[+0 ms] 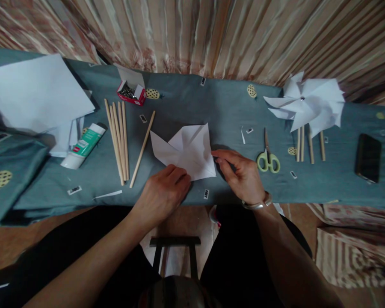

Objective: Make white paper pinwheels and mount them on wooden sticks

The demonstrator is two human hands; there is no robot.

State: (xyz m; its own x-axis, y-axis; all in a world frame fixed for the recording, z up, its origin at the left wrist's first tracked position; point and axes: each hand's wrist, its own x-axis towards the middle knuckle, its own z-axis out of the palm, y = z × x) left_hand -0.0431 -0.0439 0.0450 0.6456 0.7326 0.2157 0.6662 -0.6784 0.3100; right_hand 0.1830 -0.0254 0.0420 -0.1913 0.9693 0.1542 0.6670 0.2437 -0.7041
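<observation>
A white paper pinwheel lies on the cloth in front of me, with one pointed blade sticking out at its left and creases across its middle. At its lower left edge, my left hand is closed with curled fingers pressing the paper; the fingertips are partly hidden. My right hand has thumb and forefinger pinched at the right edge of the same paper. Just left of the pinwheel, a single wooden stick lies slanted. Scissors with green handles rest to the right of my right hand.
Several wooden sticks lie beside a glue tube. Behind them stands an open red box of metal pins. White paper sheets are at left. Pinwheels on sticks and a phone lie at right. Paper scraps dot the tablecloth.
</observation>
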